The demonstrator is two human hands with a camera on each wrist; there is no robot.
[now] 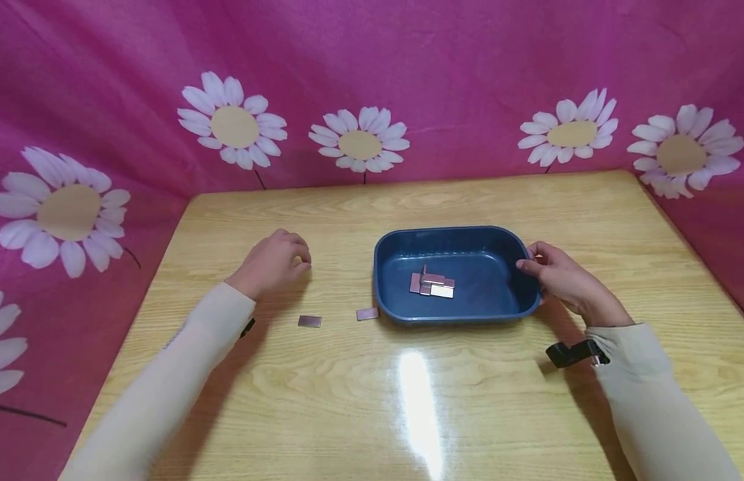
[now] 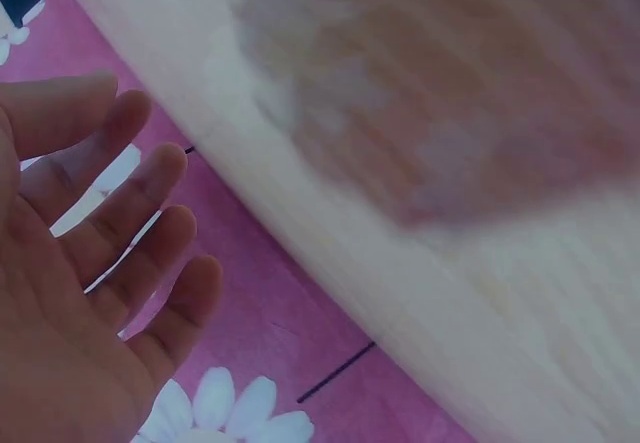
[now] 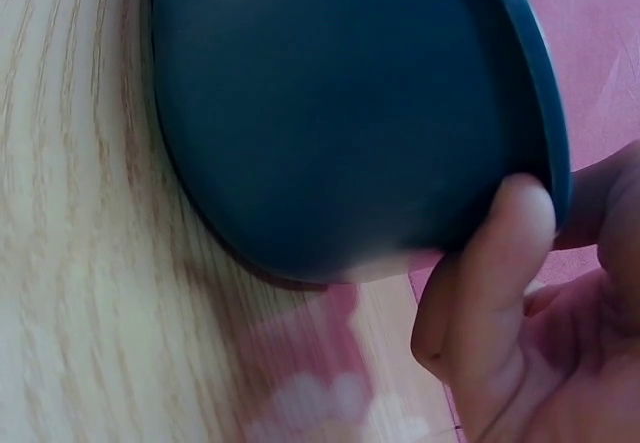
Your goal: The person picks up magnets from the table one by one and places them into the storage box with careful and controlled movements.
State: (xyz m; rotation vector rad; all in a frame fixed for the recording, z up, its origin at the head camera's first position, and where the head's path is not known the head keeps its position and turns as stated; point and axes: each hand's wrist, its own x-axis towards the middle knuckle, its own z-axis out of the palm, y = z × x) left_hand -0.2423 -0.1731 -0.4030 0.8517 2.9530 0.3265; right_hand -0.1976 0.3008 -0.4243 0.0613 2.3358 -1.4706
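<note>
Blue tray (image 1: 468, 314) sits right of centre in the head view on the wooden table (image 1: 348, 401), with a small cluster of pinkish flat tiles (image 1: 432, 284) lying on its floor. The right hand (image 1: 564, 280) grips the tray's right rim, thumb on the outer wall and fingers curled over the lip; the right wrist view shows the thumb (image 3: 495, 263) pressed against the dark blue side. The left hand (image 1: 272, 264) hovers left of the tray, over the tabletop; the left wrist view shows its fingers (image 2: 150, 233) spread and relaxed, holding nothing.

Two loose tiles lie on the table: one (image 1: 309, 321) below the left hand in the frame, another (image 1: 367, 313) touching or just beside the tray's lower left corner. The step in hand looks like gathering tiles into the steadied tray; the next move would call for the left hand to come down and pinch the nearer tile.

Open wood surrounds both tiles, well clear of the table's left edge and the pink daisy cloth (image 1: 65, 214).
</note>
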